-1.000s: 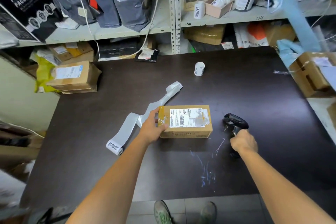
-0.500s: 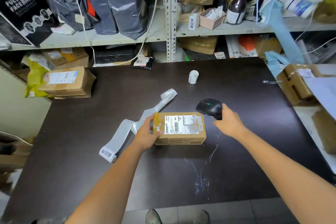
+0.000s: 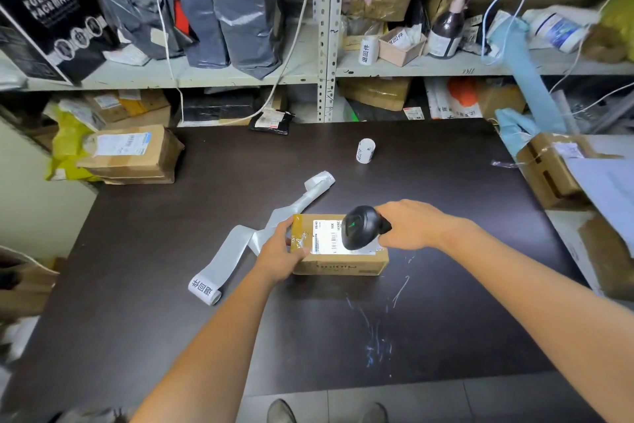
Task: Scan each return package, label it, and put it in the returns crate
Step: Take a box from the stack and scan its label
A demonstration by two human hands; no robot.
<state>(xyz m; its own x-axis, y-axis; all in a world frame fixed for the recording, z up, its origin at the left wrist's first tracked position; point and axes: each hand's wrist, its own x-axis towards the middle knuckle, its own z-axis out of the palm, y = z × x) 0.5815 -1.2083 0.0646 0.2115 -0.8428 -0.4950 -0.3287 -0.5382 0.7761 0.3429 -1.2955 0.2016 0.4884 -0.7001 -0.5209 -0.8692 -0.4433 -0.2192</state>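
Black scanner (image 3: 360,227) in right hand (image 3: 408,227) hovers over box (image 3: 339,265).

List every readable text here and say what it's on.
"FULL FACE MASK": black box on the upper shelf.
"退回件": free end of the label strip.
"退回件": white roll on that shelf.
"MX": shipping label on the package; the rest is too small.
Other parcel labels: too blurred.

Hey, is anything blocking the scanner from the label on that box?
Nothing visible. The right hand holds the scanner over the label on the box; the left hand grips the box's left end, left of the label.
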